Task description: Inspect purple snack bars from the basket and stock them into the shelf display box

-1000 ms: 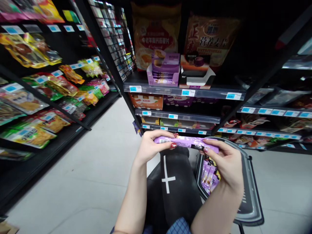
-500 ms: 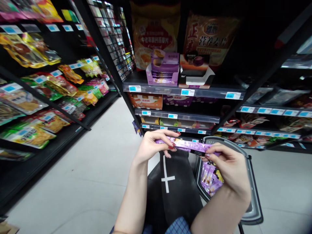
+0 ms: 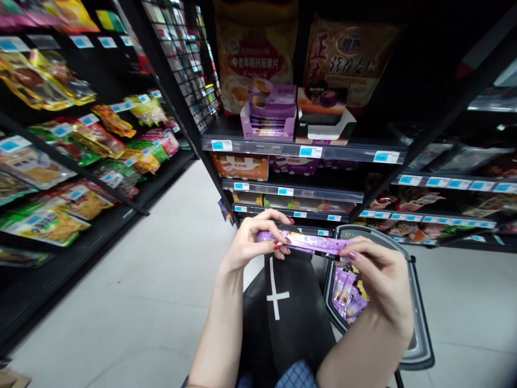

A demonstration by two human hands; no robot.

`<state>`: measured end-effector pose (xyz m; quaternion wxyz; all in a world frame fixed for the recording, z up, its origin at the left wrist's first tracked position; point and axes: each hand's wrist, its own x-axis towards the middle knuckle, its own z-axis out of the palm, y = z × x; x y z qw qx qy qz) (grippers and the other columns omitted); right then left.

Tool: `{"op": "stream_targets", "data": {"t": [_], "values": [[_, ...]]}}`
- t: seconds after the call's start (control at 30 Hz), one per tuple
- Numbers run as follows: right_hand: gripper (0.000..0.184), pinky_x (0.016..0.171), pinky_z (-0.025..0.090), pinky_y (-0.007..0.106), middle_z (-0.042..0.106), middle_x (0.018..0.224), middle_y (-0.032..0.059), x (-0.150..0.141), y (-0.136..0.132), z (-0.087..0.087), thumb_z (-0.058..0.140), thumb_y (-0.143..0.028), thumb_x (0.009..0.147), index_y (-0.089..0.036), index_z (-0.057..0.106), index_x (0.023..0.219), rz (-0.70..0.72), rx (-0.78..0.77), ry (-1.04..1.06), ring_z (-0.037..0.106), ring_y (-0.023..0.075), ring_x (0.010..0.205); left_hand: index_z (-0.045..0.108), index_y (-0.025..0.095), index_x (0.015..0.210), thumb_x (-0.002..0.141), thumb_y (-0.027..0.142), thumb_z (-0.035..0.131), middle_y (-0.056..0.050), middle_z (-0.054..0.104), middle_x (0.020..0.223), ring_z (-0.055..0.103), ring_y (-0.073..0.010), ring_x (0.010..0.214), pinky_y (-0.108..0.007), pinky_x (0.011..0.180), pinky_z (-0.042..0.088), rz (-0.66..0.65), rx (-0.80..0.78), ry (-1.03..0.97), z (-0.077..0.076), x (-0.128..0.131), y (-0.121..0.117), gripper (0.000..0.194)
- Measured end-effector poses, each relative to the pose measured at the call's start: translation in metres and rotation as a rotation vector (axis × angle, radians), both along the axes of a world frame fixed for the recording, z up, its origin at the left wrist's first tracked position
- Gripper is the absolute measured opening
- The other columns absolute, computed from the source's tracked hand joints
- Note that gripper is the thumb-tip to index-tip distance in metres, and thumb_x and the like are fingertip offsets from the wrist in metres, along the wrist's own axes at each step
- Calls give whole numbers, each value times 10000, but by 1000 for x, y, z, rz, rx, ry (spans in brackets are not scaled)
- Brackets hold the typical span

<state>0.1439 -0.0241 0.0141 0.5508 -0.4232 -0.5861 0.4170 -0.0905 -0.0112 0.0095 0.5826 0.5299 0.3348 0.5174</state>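
Between my two hands a slim purple stick packet [image 3: 313,242] is held nearly level, above my dark-clothed leg. My left hand [image 3: 258,240] pinches its left end, thumb below and fingers over the top. On the right end, my right hand [image 3: 375,269] closes with thumb and fingertips. A dark strip shows along the packet's underside; I cannot tell whether a second packet lies there. Below my right wrist stands a grey shopping basket [image 3: 422,323] with several purple packets [image 3: 347,296] in it, partly hidden by my arm.
Ahead, a black shelf [image 3: 258,144] carries a purple display box [image 3: 269,116] of stick packets and an orange-and-black box [image 3: 323,121]. Large cereal bags [image 3: 343,64] stand behind them. Snack racks [image 3: 72,161] line the left side. More shelving [image 3: 452,183] is at right.
Both hands stay on the packet, with my thumbs shifted slightly along it. The printed face of the packet is turned a little differently, and the view has moved slightly.
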Motion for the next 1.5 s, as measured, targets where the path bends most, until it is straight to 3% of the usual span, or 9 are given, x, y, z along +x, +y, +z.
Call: {"op": "stream_targets", "data": {"t": [0.1,0.17,0.27,0.43,0.57,0.73,0.97,1.2,1.5], "values": [[215,452,375,219,534,578,-17,-13,5,2,766,-228,635,-175,576,548,-194,-61,-99,462,95,527,627,100,564,623,195,770,-57,537,981,628,-87,525,-240,443,579,170,-7,74,2,11,0,183],[319,425,295,206,451,566,-47,-19,7,3,782,-238,615,-179,477,540,-266,-80,-97,374,64,494,540,104,515,592,166,777,-43,506,953,625,-106,624,-226,437,574,285,4,90,3,18,0,257],[404,449,323,199,424,610,-51,-23,7,3,788,-226,603,-197,387,563,-296,-29,-18,387,66,529,396,142,542,528,115,787,-37,483,969,593,-157,798,-231,461,581,380,8,53,4,23,0,393],[413,492,437,210,488,628,-54,-22,9,1,816,-198,571,-222,412,655,-289,-9,132,497,87,548,392,197,797,559,128,809,-19,587,996,624,-132,716,-263,523,597,238,-58,-69,2,18,2,486],[390,504,496,246,554,684,-44,-22,9,-1,793,-212,621,-245,432,765,-242,-23,191,565,105,521,405,197,891,685,159,751,-71,683,986,678,-187,799,-285,620,603,86,-82,-108,2,9,1,405],[326,541,501,238,527,688,-58,-17,8,-4,749,-189,696,-246,458,834,-222,-9,224,521,73,489,440,187,925,756,173,684,-116,694,1082,707,-189,786,-297,686,592,-38,-104,-160,2,1,-1,297],[273,622,492,266,580,807,-18,-6,4,-4,717,-175,724,-235,471,824,-270,87,211,593,121,696,540,162,886,766,410,678,-33,668,542,678,-169,511,-218,472,553,-48,-279,-34,-4,-3,7,307],[251,618,502,273,616,794,-4,-4,3,-3,699,-215,752,-236,454,805,-268,110,73,626,146,732,691,105,811,647,256,777,-60,722,680,707,-169,590,-247,612,607,74,-353,-57,-8,2,14,238],[264,590,524,252,649,808,-4,-1,10,-10,727,-191,722,-238,484,813,-239,31,159,615,120,645,707,86,848,584,145,796,-93,730,695,707,-194,595,-258,568,597,-67,-397,-14,-8,-7,11,285]]}}
